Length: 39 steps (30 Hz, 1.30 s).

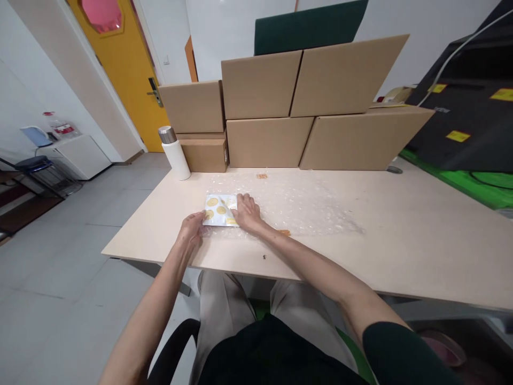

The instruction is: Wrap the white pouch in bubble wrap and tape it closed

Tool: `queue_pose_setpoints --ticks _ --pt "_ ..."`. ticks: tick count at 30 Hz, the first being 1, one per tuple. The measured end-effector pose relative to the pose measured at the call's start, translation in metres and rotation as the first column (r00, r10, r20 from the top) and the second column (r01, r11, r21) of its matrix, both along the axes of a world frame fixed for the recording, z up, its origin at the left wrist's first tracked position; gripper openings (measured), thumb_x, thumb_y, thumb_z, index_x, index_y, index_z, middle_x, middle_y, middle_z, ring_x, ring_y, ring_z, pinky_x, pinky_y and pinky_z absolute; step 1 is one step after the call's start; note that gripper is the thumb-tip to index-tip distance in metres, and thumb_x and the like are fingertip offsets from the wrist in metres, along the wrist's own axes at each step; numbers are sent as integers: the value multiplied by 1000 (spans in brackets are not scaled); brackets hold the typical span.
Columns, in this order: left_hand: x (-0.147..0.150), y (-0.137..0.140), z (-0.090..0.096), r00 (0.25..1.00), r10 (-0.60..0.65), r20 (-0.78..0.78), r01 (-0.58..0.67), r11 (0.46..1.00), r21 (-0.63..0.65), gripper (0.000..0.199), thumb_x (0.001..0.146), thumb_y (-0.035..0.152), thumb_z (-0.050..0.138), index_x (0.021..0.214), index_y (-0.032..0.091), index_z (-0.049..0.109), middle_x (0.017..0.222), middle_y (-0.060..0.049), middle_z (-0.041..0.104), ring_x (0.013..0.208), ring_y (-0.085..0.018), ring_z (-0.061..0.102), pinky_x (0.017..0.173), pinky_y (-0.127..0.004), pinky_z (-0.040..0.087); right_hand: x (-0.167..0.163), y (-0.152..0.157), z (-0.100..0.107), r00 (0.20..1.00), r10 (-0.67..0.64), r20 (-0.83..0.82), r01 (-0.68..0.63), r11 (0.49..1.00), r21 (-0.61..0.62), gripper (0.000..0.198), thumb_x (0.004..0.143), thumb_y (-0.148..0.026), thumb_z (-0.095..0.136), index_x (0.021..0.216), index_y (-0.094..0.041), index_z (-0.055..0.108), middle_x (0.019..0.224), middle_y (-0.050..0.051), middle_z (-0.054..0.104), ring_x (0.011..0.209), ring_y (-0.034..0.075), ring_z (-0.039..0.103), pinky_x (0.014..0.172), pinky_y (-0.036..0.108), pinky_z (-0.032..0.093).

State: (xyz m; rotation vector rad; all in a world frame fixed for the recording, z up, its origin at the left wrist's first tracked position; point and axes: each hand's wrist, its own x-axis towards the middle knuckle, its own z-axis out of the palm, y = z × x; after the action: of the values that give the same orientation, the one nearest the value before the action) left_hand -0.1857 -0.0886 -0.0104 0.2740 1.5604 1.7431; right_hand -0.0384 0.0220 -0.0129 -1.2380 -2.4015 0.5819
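Patterned packet [219, 210]: flat atop left part of bubble wrap [312, 206] | left hand [191, 228]: fingers bent at left edge; right hand [247, 213]: curled at right end; grips unclear | 2-sided contact probably steadies it

You wear a very dark top [276, 353] at six o'clock, nearly black across the front, its edge rising to a blunt peak over your lap. Its right sleeve [401, 353], between four and five o'clock, is plain, shows a dark green tint, and ends in a curved edge near the elbow. Your trousers [222, 305] are pale beige-grey, with soft folds along both thighs, seen between five and seven o'clock. Your forearms are bare, as are your left hand [192, 227] at eight o'clock and your right hand [247, 214] near the dial's centre.
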Motion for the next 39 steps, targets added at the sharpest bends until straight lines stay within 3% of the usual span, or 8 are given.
queue_pose_setpoints --ticks 8,15,20,23,26,29,32,39 --pt "38 7 32 978 -57 -199 98 974 205 36 69 42 78 90 18 62 91 -2 70 78 -14 66 64 -24 50 9 -5 3 890 241 -387 -335 921 -198 32 102 -32 38 98 -17 66 101 8 67 96 19 58 88 29 41" --pt "101 44 24 695 -213 -687 374 923 92 48 93 58 45 102 18 71 109 -10 72 103 -23 64 88 -34 49 60 15 13 630 -391 -671 -531 413 -740 73 91 -78 23 87 -18 65 76 6 64 67 17 56 63 28 48" --pt "127 56 8 283 -367 -886 401 885 -238 47 97 52 38 103 23 76 123 -11 69 122 -31 56 102 -46 40 89 17 9 567 -578 -588 -535 285 -796 49 97 -63 35 92 -20 57 69 3 62 64 18 59 62 32 54" --pt "133 53 6 132 -469 -873 343 848 -404 50 99 53 33 116 28 73 137 -9 61 130 -35 47 104 -55 34 99 14 10 633 -508 -584 -471 347 -811 38 99 -52 43 96 -18 57 68 3 62 64 17 60 62 32 54" --pt "138 50 8 25 -544 -839 308 802 -511 50 100 49 29 124 30 69 142 -6 58 132 -35 44 105 -55 32 110 13 13 796 -339 -501 -228 599 -768 27 97 -41 49 99 -16 60 76 6 65 69 19 61 66 34 54" --pt "143 49 7 -58 -577 -815 266 778 -569 49 101 47 29 126 29 68 145 -5 56 135 -35 40 108 -56 29 121 17 16 954 -166 -250 76 939 -335 22 93 -31 54 105 -14 63 104 13 67 95 24 62 86 36 50" --pt "142 50 5 -75 -577 -814 298 766 -570 45 99 45 35 122 29 70 145 -6 56 138 -36 38 110 -59 26 126 23 15 996 -71 -62 69 997 -32 27 95 -27 48 113 -13 63 121 17 61 113 25 56 97 34 42" --pt "91 59 3 822 -128 -555 116 992 -57 31 79 30 68 108 18 68 134 -15 60 130 -29 49 106 -42 39 123 43 0 984 -62 -166 28 980 -199 26 96 -33 46 101 -16 65 101 8 69 91 20 60 78 26 41"
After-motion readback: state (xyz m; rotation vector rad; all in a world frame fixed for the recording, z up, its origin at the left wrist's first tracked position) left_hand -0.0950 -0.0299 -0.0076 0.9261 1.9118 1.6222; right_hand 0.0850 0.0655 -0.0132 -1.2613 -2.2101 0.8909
